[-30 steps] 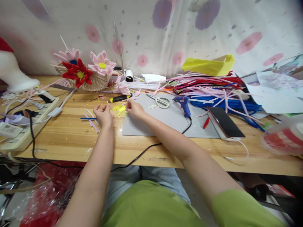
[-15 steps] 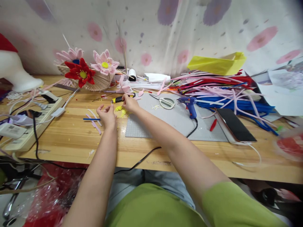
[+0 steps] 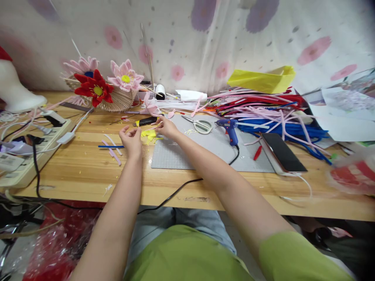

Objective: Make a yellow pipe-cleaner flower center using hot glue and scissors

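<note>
My left hand (image 3: 131,140) is pinched, its thumb and fingertips together, just right of the blue strip (image 3: 111,146) and the lilac strips (image 3: 112,153). My right hand (image 3: 166,127) is also pinched, over the left edge of the grey cutting mat (image 3: 175,154); a thin pinkish piece shows at its fingertips, too small to name surely. What the left fingers hold is too small to make out. Yellow scraps (image 3: 149,135) lie between the hands, with a black-and-yellow tool (image 3: 147,121) just behind them.
Scissors (image 3: 202,125), a blue glue gun (image 3: 230,128) and a phone (image 3: 283,153) lie to the right, in front of piled fuzzy stems (image 3: 281,130). Fuzzy flowers (image 3: 95,89) stand back left, near a power strip (image 3: 55,136). A black cord (image 3: 178,191) crosses the front.
My right hand has moved slightly away from my left hand, uncovering more of the yellow scraps and the tool. The whole view has shifted a little.
</note>
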Demonstrator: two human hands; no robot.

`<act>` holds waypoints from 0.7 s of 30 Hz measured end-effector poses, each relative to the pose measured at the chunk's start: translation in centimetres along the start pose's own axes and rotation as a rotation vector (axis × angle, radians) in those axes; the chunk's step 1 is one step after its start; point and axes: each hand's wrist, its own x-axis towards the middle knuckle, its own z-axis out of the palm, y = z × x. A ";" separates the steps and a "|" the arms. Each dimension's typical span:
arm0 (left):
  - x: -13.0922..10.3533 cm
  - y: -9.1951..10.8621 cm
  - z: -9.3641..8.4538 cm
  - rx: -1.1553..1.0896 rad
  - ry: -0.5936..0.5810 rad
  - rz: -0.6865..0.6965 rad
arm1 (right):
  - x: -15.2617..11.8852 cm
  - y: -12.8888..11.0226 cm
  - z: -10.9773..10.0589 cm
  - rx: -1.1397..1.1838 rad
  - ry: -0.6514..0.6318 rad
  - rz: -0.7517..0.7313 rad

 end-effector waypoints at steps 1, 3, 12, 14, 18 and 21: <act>-0.1 0.0 0.1 -0.001 -0.011 0.011 | -0.2 -0.1 -0.3 0.025 0.004 -0.003; -0.3 0.0 0.3 0.003 -0.044 0.044 | -0.6 -0.3 -1.1 0.076 0.009 -0.006; -3.3 -1.0 1.5 0.072 -0.429 0.184 | -6.0 0.2 -4.7 0.536 0.047 0.169; -4.4 -1.2 1.9 0.082 -0.495 0.182 | -7.4 0.8 -5.1 0.607 0.083 0.206; -6.2 -1.4 2.5 0.124 -0.559 0.180 | -8.9 2.3 -5.2 0.699 0.174 0.223; -6.9 -1.5 2.8 0.152 -0.582 0.184 | -9.0 3.0 -4.8 0.742 0.217 0.207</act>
